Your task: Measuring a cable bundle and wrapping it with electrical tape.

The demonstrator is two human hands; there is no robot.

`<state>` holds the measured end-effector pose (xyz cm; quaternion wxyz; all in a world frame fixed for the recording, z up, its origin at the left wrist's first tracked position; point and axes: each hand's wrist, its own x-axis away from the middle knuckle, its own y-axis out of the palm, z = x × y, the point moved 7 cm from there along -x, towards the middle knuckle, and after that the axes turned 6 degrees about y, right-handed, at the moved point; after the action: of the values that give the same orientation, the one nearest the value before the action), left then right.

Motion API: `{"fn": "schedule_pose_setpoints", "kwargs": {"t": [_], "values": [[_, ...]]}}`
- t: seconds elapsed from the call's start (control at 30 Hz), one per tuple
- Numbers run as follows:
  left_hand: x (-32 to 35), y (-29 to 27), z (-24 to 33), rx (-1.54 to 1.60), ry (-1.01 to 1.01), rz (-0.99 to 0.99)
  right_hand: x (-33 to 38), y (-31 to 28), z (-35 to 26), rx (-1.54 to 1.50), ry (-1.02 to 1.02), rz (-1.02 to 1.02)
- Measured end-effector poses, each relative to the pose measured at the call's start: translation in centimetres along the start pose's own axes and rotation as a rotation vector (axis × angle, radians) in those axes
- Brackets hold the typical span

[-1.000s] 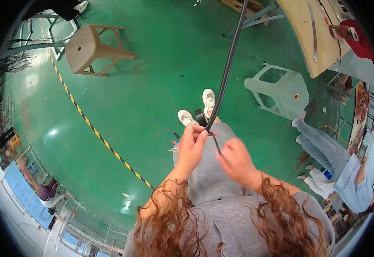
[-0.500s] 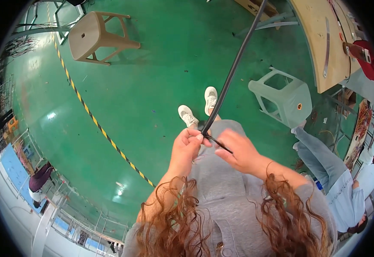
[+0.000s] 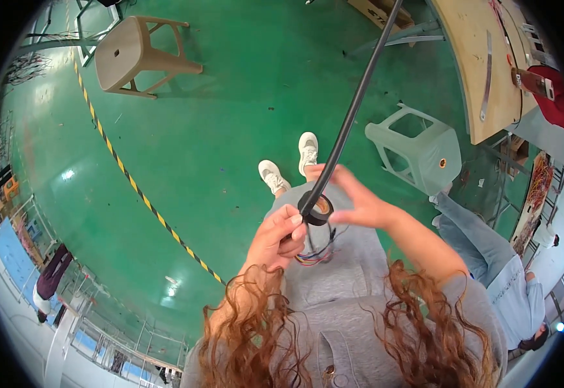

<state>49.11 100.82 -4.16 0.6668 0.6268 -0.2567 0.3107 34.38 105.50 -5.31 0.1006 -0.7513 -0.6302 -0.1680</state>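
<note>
A long black cable or sleeved bundle (image 3: 353, 116) slants down from the top of the view to my hands. My left hand (image 3: 277, 234) is closed round its lower end, thumb and forefinger pinching it. A roll of black tape (image 3: 321, 212) hangs against the bundle just right of that pinch. Below the fingers, thin loose wires (image 3: 313, 258), some red and blue, curve out in front of my grey top. My right hand (image 3: 363, 204) is beside the tape roll, thumb and fingers apart around it; its fingertips pass partly behind the black bundle.
A beige stool (image 3: 123, 58) stands far left, near a yellow-black floor line (image 3: 133, 178). A pale stool (image 3: 424, 145) lies tipped to the right. Beyond it are a wooden table (image 3: 482, 77) and a person in light blue clothes (image 3: 518, 297).
My right hand has moved from a dark strip below the pinch up to the tape roll, and its fingers have spread. The tape roll and loose wires now show. My left hand keeps its grip.
</note>
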Motion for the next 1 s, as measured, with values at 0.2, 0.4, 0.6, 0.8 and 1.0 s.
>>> {"fn": "schedule_pose_setpoints", "kwargs": {"t": [0.2, 0.4, 0.6, 0.8, 1.0], "values": [[0.5, -0.4, 0.7, -0.404, 0.037, 0.074, -2.3, 4.6, -0.4, 0.067, 0.154, -0.637], [0.4, -0.1, 0.9, -1.142, 0.091, 0.067, 0.7, 3.1, 1.3, -0.031, 0.472, -0.528], [0.4, 0.7, 1.3, -1.515, 0.091, 0.031, 3.4, 2.7, 1.5, -0.409, 0.658, -0.451], [1.4, 2.2, 2.4, -1.759, 0.512, -0.111, 5.6, 4.0, 0.6, -0.41, 0.55, -0.152], [2.0, 2.3, 1.9, -1.948, 0.783, -0.071, 6.1, 4.3, -2.6, -0.343, 0.559, -0.085]]}}
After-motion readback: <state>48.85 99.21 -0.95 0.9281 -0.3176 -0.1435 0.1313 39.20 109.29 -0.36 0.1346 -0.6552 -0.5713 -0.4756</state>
